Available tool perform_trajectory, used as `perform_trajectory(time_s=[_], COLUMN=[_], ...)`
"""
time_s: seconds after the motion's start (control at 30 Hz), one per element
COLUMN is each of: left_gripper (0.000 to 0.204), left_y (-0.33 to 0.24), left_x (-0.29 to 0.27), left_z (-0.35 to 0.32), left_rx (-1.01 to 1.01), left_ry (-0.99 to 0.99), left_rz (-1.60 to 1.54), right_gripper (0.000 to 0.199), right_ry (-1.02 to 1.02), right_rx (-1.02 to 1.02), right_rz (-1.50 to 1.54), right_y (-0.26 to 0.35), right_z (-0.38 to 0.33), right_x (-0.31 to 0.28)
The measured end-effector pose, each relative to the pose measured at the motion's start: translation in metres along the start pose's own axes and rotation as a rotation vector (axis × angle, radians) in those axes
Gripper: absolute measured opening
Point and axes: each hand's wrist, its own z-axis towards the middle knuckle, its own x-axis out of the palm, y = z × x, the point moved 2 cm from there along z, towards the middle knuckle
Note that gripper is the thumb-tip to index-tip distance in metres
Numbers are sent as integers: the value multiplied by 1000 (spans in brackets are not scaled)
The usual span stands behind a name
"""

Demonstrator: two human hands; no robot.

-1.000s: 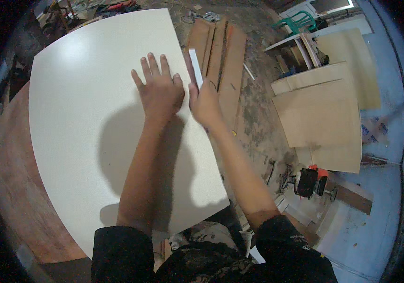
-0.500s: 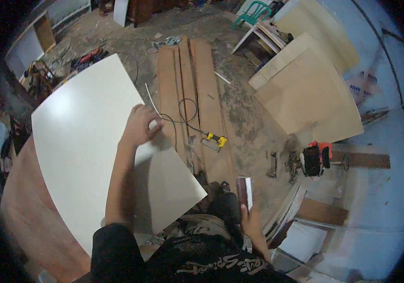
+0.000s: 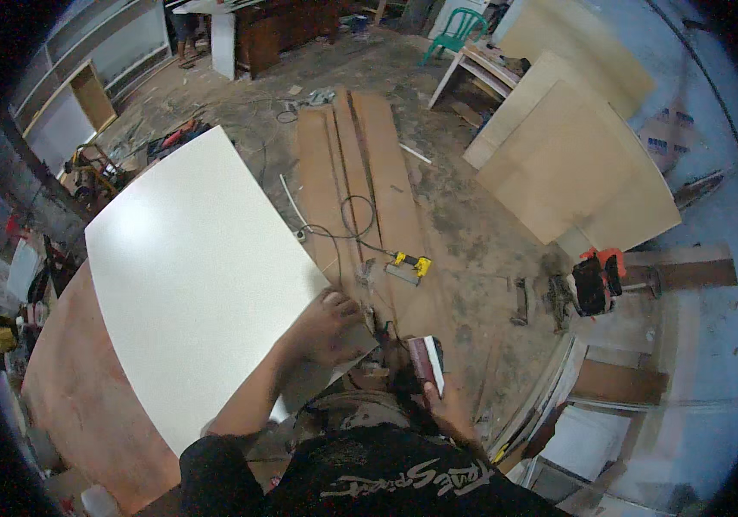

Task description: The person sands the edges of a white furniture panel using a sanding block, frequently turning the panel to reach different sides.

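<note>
A large white panel (image 3: 197, 276) lies to my left, on top of a reddish-brown board (image 3: 85, 370). My left hand (image 3: 328, 327) is at the panel's right edge, close to its near corner, with the fingers bent over the edge. The hand hides part of that corner. Low in front of my body, my right hand (image 3: 445, 405) grips a sanding block (image 3: 425, 360), which has a reddish-brown face and a white side. The block is tilted and apart from the panel.
Long brown boards (image 3: 317, 164) lie on the floor ahead, with a yellow-and-black power tool (image 3: 412, 265) and its cable on them. Large tan sheets (image 3: 576, 164) lean at the right. A green chair (image 3: 459, 33) stands at the back, and board offcuts (image 3: 614, 383) lie at near right.
My left hand has slid along the panel's right edge toward me, to near its close corner. The sanding block in my right hand has shifted slightly left and tilted. The view has shifted too.
</note>
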Motion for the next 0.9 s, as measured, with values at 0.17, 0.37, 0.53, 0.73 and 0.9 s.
perform_trajectory(time_s=[0.17,0.37,0.53,0.73,0.9], left_gripper=[67,68,71,70,68], left_y=[-22,19,54,91,136], left_x=[9,4,-38,-77,-97], left_z=[5,5,6,4,16], left_rx=[49,64,40,93,30], left_ry=[57,95,201,182,239], left_rz=[16,135,210,364,443], right_gripper=[48,45,42,44,65], right_ry=[6,95,104,115,107], right_rx=[-112,-307,-281,-220,-193], right_rz=[78,161,62,222,289], right_y=[9,-6,-8,-27,-99], right_z=[12,42,37,31,50], right_x=[20,23,22,26,54])
